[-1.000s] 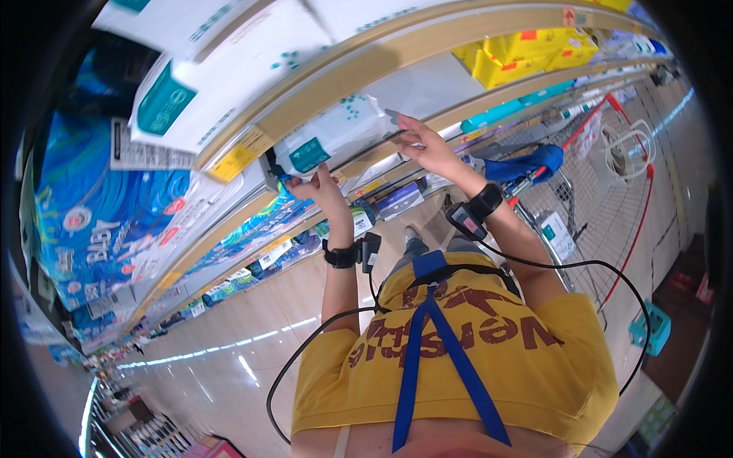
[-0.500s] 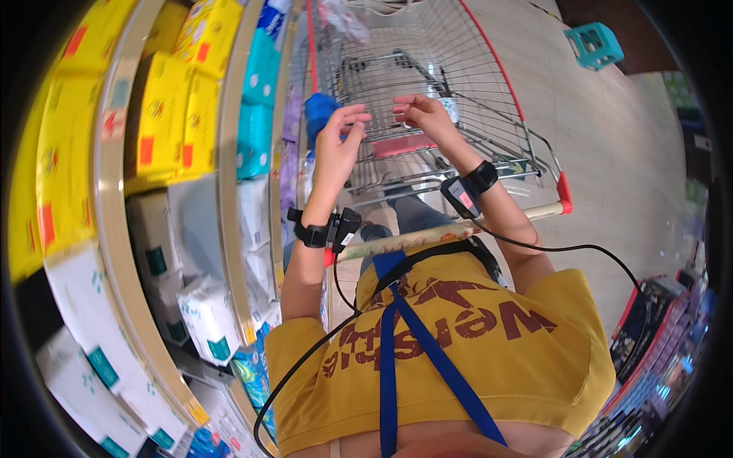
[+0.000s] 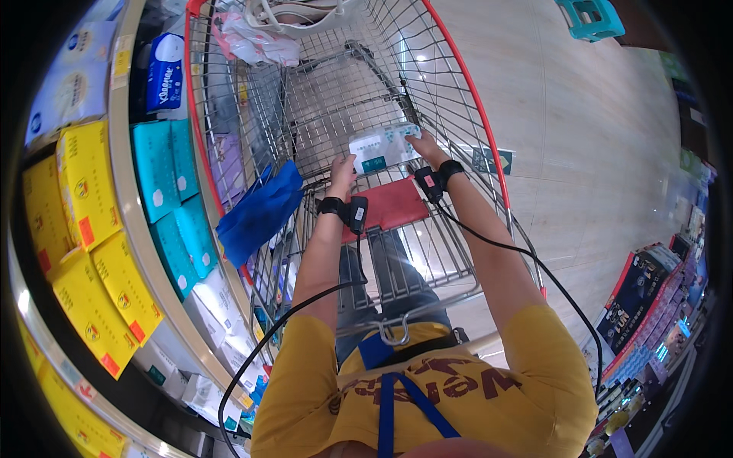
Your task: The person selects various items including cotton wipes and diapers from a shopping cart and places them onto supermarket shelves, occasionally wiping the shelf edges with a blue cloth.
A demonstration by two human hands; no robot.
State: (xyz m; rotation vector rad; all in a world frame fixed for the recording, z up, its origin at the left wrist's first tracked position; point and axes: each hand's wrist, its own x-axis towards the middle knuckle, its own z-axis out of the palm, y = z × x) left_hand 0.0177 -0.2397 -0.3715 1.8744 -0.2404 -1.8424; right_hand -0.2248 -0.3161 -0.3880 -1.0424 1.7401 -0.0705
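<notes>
Between my hands is a white soft pack of tissues [image 3: 372, 148] with a teal patch and teal print, over the inside of the wire shopping cart [image 3: 489, 126]. My left hand [image 3: 343, 174] is at its left end, the thumb pointing up and the fingers mostly hidden. At its right end my right hand [image 3: 429, 149] grips the pack's edge. Both wrists wear black straps with small boxes and cables. Just nearer than the pack is the cart's red seat panel [image 3: 387, 204].
A blue cloth-like bag [image 3: 259, 211] hangs at the cart's left side. A pinkish plastic bag [image 3: 256, 40] and a white handbag [image 3: 309, 17] lie at its far end. Shelves of yellow packs [image 3: 90, 187] and teal packs [image 3: 163, 164] line the left. A teal stool [image 3: 590, 18] stands far right.
My hands were apart and empty above the cart; now they hold the white tissue pack. The view has shifted, showing more of the cart and the blue bag.
</notes>
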